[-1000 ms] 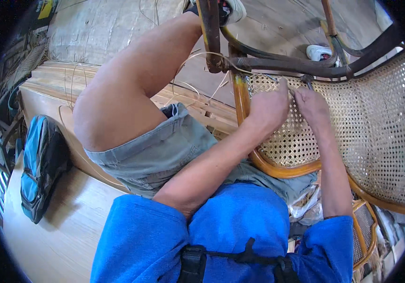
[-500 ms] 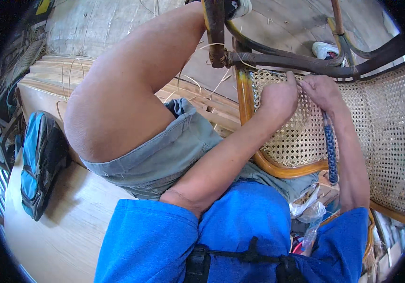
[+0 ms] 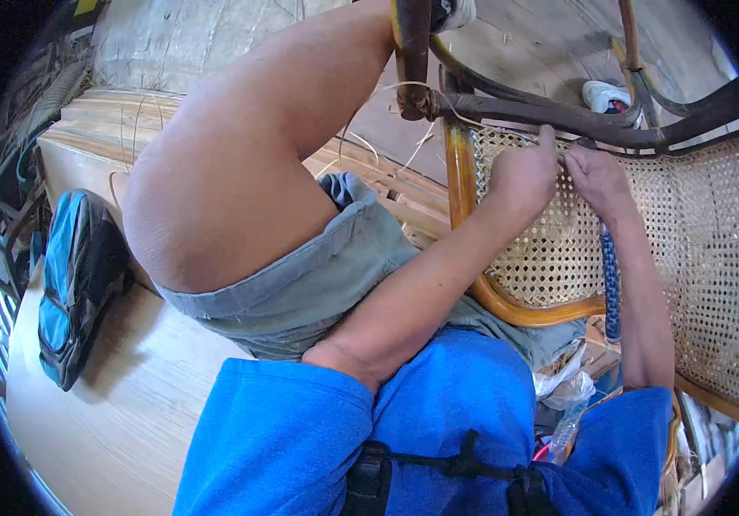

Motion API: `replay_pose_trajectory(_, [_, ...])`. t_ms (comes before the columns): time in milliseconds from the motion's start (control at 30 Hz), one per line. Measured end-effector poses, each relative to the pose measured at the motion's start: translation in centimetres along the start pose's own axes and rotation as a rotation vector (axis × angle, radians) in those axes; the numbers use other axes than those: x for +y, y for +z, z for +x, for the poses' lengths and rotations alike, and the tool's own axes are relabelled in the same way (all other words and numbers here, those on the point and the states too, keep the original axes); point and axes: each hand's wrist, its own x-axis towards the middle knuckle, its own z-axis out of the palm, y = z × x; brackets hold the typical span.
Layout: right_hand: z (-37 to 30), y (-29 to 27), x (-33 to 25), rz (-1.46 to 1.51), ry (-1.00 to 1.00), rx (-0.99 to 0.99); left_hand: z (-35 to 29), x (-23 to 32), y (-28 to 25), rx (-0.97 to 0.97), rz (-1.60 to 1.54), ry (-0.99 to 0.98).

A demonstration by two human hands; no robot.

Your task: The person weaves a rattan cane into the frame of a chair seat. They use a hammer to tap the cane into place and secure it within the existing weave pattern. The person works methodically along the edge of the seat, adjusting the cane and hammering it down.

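A chair with woven cane panels (image 3: 541,258) and a glossy brown wooden frame (image 3: 550,316) lies tilted at my right. Against the panel's upper edge, my left hand (image 3: 520,181) is closed, its thumb pointing up at the dark rail; what its fingers hold is hidden. Just beside it, my right hand (image 3: 599,182) grips a tool with a blue-and-black patterned handle (image 3: 611,288), which hangs down along my forearm. The tool's working end is mostly covered by my fingers. A thin pale cane strand (image 3: 464,119) runs from the rail joint toward my left thumb.
Dark curved chair rails (image 3: 550,112) cross above my hands. My bent bare leg (image 3: 232,163) fills the left middle. A teal-and-black backpack (image 3: 73,288) stands on a pale board (image 3: 137,404). Clear plastic bags (image 3: 569,391) lie below the chair. Loose cane strips (image 3: 365,150) stick up beyond my knee.
The whole view has shifted slightly, so chair and hands appear a little further right. Both hands stay at the panel's upper edge; the right wrist has turned a little.
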Motion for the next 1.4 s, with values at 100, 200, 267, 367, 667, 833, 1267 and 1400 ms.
replay_pose_trajectory(100, [-1.9, -0.9, -0.3, 0.05, 0.19, 0.006, -1.0, 0.4, -0.7, 0.026, -0.02, 0.06])
replay_pose_trajectory(200, [-6.9, -2.7, -1.3, 0.199, 0.398, 0.056, -1.4, -0.6, 0.4, 0.049, 0.085, 0.119])
replay_pose_trajectory(267, [-11.3, -2.5, -0.7, 0.214, 0.329, 0.228, -1.0, -2.7, 1.4, 0.152, 0.094, 0.11])
replay_pose_trajectory(367, [-19.3, -1.4, -1.4, 0.58, 0.568, 0.432, -0.6, -2.9, -2.8, 0.133, 0.181, -0.141])
replay_pose_trajectory(667, [-38.5, 22.2, -7.3, 0.63, 1.075, 0.717, 2.5, -6.6, -1.2, 0.234, 0.482, -0.064])
replay_pose_trajectory(833, [-40.9, 30.6, -12.4, 0.764, 1.225, 0.63, 2.7, -6.6, -4.3, 0.389, 0.309, 0.105])
replay_pose_trajectory(1267, [-44.2, 35.5, -12.6, 0.125, 0.997, 0.538, -8.0, 0.8, -5.5, -0.175, -0.898, -0.497])
replay_pose_trajectory(1400, [-40.7, 26.8, -10.2, 0.597, 1.159, 0.693, -10.3, 1.1, -2.4, -0.657, -1.398, -0.4])
